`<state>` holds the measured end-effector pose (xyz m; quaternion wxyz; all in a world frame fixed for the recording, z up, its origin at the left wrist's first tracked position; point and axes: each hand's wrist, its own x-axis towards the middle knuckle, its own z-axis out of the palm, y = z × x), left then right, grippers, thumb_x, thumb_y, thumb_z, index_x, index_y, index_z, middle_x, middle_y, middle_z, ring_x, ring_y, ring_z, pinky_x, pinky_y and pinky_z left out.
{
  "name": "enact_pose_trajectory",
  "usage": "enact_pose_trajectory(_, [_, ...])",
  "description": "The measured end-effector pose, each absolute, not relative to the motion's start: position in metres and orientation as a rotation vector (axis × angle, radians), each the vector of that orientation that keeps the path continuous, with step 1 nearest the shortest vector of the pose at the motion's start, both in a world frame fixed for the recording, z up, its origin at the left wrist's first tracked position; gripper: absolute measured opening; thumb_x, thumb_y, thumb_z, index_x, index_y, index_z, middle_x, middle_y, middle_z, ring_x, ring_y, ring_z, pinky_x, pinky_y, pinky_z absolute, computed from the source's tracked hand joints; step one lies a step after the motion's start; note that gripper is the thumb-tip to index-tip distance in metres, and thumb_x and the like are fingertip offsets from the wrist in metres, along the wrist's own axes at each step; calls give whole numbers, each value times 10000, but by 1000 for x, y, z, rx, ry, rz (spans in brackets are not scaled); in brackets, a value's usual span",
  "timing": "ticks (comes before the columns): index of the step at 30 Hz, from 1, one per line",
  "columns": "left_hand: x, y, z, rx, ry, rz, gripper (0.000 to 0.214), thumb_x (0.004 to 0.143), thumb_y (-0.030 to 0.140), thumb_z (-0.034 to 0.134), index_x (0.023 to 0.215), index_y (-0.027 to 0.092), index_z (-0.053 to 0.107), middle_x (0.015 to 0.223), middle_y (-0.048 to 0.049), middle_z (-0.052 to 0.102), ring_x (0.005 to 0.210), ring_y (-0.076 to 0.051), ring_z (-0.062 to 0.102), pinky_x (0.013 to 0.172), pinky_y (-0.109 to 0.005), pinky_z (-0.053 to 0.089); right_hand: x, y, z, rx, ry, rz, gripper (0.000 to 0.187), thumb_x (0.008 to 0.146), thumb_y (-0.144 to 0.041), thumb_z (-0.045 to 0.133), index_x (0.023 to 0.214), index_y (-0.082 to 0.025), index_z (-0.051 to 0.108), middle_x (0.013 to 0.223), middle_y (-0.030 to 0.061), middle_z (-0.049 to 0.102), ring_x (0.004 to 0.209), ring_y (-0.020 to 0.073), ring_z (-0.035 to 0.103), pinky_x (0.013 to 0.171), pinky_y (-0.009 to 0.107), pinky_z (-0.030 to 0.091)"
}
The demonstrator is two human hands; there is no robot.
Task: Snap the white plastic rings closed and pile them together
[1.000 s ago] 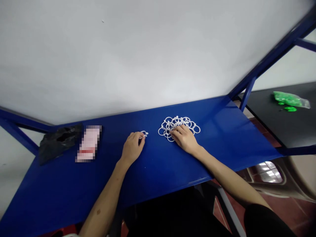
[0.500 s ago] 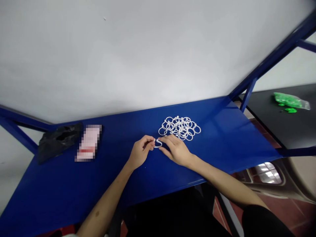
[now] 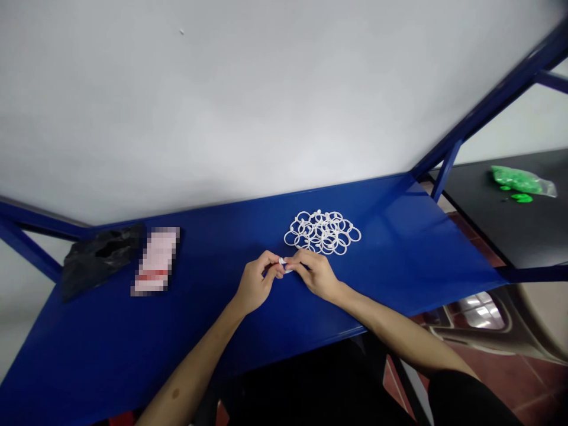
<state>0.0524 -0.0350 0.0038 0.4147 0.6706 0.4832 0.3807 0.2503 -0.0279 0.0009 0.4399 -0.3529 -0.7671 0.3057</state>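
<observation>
A pile of several white plastic rings [image 3: 323,231] lies on the blue table [image 3: 390,236]. Just in front of the pile, my left hand [image 3: 256,283] and my right hand [image 3: 316,274] meet fingertip to fingertip above the table. Both pinch small white ring pieces [image 3: 284,264] between thumb and fingers. The pieces are mostly hidden by my fingers, so I cannot tell how many there are or how they join.
A crumpled black bag [image 3: 95,256] and a blurred pink-and-red packet [image 3: 154,261] lie at the table's left. A black table [image 3: 510,219] to the right carries a green plastic bag [image 3: 521,179]. Blue frame posts [image 3: 448,157] rise at the right corner.
My right hand left the ring pile with a ring and came back toward me. My left hand carried its white piece right to meet it; both hands now pinch close together.
</observation>
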Motion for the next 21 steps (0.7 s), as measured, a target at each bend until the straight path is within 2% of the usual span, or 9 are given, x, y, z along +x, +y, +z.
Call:
enact_pose_trajectory(5, [54,-38,1,1910,1195,937,146,942,171,494,857,231,596,785,11,727,705,-139,699,685,-271,543,255,-35,-1,-863,-2045,680,246,1046,-264,479,961,-209,703,846,53,685,749,158,649,702,286,550])
enact_pose_trajectory(9, [54,-37,9,2070,1180,955,111,962,239,542,899,232,633,844,-9,707,783,-156,678,741,-298,556,262,-33,1,-853,-2106,600,232,1048,-258,471,1027,-224,699,927,66,707,836,171,682,763,308,580])
enact_pose_trajectory(12, [45,-29,13,2221,1191,950,124,965,304,586,1038,239,662,1009,-39,730,992,-199,667,914,-379,556,272,-25,8,-897,-2125,460,194,1038,-241,494,1075,-220,684,1030,86,695,921,181,684,812,331,595])
enact_pose_trajectory(15, [28,-16,5,2282,1441,946,218,974,337,575,1145,224,647,1203,-85,699,1197,-256,603,1076,-488,480,290,-16,15,-1036,-2106,316,190,1027,-234,513,1121,-213,677,1080,109,653,961,200,663,814,359,599])
enact_pose_trajectory(18, [12,-4,-12,2258,1758,849,295,964,352,577,1187,167,629,1349,-170,613,1363,-344,482,1124,-568,423,315,-11,15,-1105,-2140,267,217,1026,-226,507,1167,-233,672,1060,104,643,944,208,650,792,376,597])
enact_pose_trajectory(21, [4,3,-26,2243,1860,766,332,972,373,550,1224,162,601,1436,-197,535,1434,-368,407,1139,-597,399,336,-11,10,-1114,-2189,234,254,1022,-209,508,1233,-240,646,1069,102,661,958,219,651,813,397,590])
